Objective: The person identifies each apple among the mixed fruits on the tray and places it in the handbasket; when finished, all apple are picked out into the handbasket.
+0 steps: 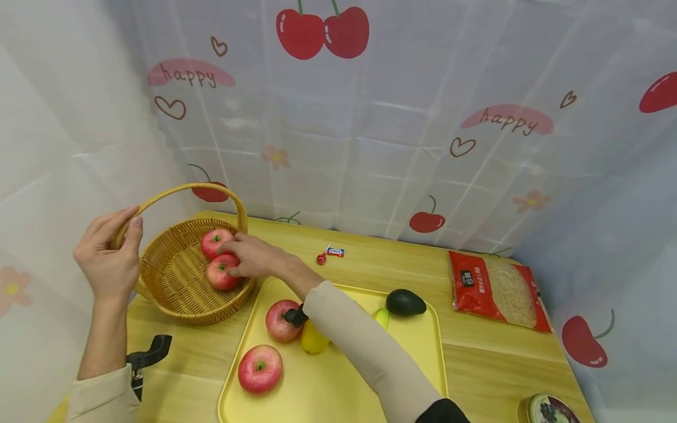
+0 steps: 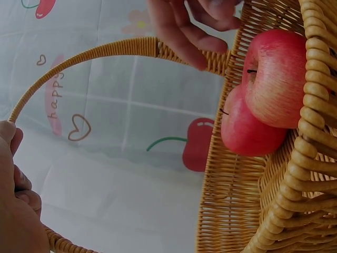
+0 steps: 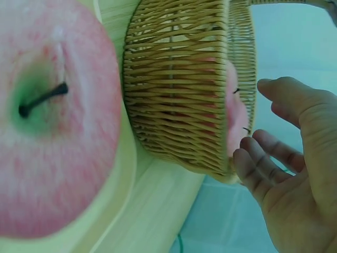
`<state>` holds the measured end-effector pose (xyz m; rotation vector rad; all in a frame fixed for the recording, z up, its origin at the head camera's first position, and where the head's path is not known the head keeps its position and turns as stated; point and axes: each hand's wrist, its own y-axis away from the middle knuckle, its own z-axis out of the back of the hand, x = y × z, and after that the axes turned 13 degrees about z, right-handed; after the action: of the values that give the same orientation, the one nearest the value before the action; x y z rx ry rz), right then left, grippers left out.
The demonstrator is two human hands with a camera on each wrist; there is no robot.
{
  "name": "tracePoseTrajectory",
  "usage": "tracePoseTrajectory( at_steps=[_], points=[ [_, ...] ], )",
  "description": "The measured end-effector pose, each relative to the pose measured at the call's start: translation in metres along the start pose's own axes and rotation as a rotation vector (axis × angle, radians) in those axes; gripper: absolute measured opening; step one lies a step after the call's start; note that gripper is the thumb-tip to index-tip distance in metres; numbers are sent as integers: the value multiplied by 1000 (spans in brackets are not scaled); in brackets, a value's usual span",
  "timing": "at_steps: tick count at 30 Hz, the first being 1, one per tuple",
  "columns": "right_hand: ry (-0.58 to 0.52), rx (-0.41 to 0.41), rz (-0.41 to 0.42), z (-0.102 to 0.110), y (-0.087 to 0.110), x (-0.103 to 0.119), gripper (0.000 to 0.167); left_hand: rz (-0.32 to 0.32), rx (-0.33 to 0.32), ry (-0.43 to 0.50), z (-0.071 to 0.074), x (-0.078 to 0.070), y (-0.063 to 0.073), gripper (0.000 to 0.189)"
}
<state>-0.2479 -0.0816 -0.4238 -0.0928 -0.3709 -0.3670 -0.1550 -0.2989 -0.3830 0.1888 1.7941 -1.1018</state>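
Note:
My left hand [image 1: 109,252] grips the handle [image 1: 174,189] of a round wicker basket [image 1: 158,249] at the left of the table. Two red apples lie inside, one apple [image 1: 215,242] behind the other apple [image 1: 219,273]. Over the basket's right rim is my right hand [image 1: 255,256], its fingers relaxed and spread above the apples. In the right wrist view nothing sits between the thumb and fingers of that hand [image 3: 295,158]. The left wrist view shows both apples [image 2: 279,79] against the woven wall, with the right hand's fingertips near the rim.
A yellow tray [image 1: 317,405] bears two more apples [image 1: 260,369], a yellow fruit [image 1: 314,339], a green piece [image 1: 381,318] and an avocado [image 1: 405,302], partly behind my right sleeve. A lollipop [image 1: 321,258], a red bag [image 1: 497,291] and a round tin [image 1: 550,409] are on the table.

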Motion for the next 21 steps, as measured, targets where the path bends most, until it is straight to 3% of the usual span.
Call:
tracePoseTrajectory(
  at_steps=[11, 21],
  points=[
    [12, 18, 107, 20, 23, 14, 50, -11, -4, -8, -1, 7, -2, 15],
    [42, 84, 164, 19, 50, 35, 50, 6, -4, -1, 0, 5, 0, 15]
  ],
)
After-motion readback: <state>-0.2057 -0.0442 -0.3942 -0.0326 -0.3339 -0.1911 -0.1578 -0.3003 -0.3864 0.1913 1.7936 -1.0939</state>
